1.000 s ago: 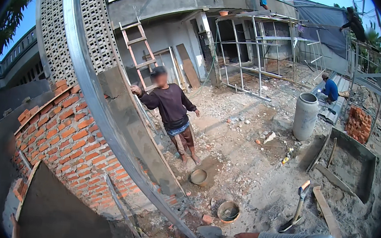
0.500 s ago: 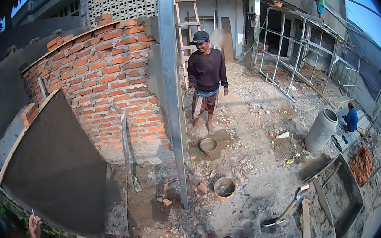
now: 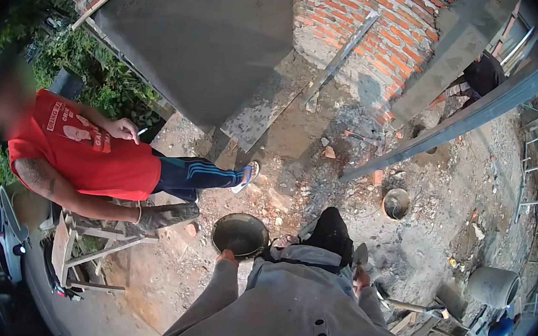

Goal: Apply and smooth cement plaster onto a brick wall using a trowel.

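My left hand (image 3: 228,257) is at the near rim of a round black bucket (image 3: 240,235), its fingers closed on the edge. The bucket's inside looks dark, and its contents are hard to make out. Beside my right hip, my right hand (image 3: 360,279) is closed around a trowel, whose grey pointed blade (image 3: 360,254) sticks out ahead of the fist; the handle is hidden in the hand. Both my forearms, in grey sleeves, reach forward alongside my body.
A co-worker in a red shirt (image 3: 89,151) stands at left, one hand holding a cigarette, the other dark-gloved. Ahead are a plastered panel (image 3: 197,38), a brick wall (image 3: 386,30) and a slanting metal post (image 3: 454,127). Another bucket (image 3: 396,204) and a shovel (image 3: 405,305) lie rightward.
My view has swung down and to the left. Both my hands, the whole black bucket and the red-shirted co-worker now show; the person in the dark top has shifted to the upper right edge.
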`<move>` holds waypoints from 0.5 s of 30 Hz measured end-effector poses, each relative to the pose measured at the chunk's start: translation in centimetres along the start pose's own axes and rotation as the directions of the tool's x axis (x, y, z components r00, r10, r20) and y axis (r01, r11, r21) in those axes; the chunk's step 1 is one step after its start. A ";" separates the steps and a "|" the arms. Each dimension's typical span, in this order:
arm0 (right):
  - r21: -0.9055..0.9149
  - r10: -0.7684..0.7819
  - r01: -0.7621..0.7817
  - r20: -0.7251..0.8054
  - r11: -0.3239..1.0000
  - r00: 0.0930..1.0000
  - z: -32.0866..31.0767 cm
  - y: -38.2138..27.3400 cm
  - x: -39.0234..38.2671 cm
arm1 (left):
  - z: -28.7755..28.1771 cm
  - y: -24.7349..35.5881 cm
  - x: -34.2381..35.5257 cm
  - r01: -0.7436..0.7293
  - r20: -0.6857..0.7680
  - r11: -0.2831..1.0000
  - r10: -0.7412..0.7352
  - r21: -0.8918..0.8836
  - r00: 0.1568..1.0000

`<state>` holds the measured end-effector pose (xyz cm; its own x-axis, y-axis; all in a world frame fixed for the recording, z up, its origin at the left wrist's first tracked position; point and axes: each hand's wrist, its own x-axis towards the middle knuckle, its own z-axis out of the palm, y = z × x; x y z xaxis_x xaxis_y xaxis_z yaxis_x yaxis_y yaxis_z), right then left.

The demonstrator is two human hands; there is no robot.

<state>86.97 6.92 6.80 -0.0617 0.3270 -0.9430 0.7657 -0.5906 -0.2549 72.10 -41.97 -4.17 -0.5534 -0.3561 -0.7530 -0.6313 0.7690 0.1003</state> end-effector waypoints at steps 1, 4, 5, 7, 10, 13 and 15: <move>-0.006 -0.033 0.033 -0.079 0.999 0.996 -2.0 -1.1 0.9 | -3.2 6.6 -5.7 -0.096 0.136 0.927 0.049 0.363 0.990; 0.130 -0.404 0.383 0.235 0.914 0.884 -0.6 -5.3 8.0 | -4.3 4.2 -6.2 -0.076 0.098 0.938 0.046 0.338 0.994; 0.127 -0.296 0.281 0.118 0.951 0.948 3.5 -8.5 5.9 | -4.4 1.7 -5.8 -0.066 0.057 0.941 0.050 0.332 0.997; -0.276 -0.333 0.376 0.191 0.885 0.924 6.7 -14.8 2.8 | -4.7 1.5 -6.2 -0.023 0.023 0.961 0.017 0.277 1.000; -0.307 -0.393 0.440 0.205 0.844 0.897 11.8 -21.8 1.6 | -5.0 3.3 -6.3 -0.034 -0.094 0.993 0.044 0.111 0.995; -0.054 -0.441 0.474 0.286 0.879 0.851 16.8 -27.7 4.4 | -5.7 6.4 -5.8 -0.077 -0.237 0.991 0.100 0.106 0.966; 0.014 -0.409 0.430 0.335 0.903 0.849 20.9 -32.7 6.6 | -6.6 9.0 -3.6 -0.087 -0.224 0.975 0.133 0.203 0.965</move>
<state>48.16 12.97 4.40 -0.5800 0.2722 -0.7678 0.6559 -0.4030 -0.6383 64.82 -37.23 3.78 -0.7401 -0.3603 -0.5678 -0.4569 0.8890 0.0314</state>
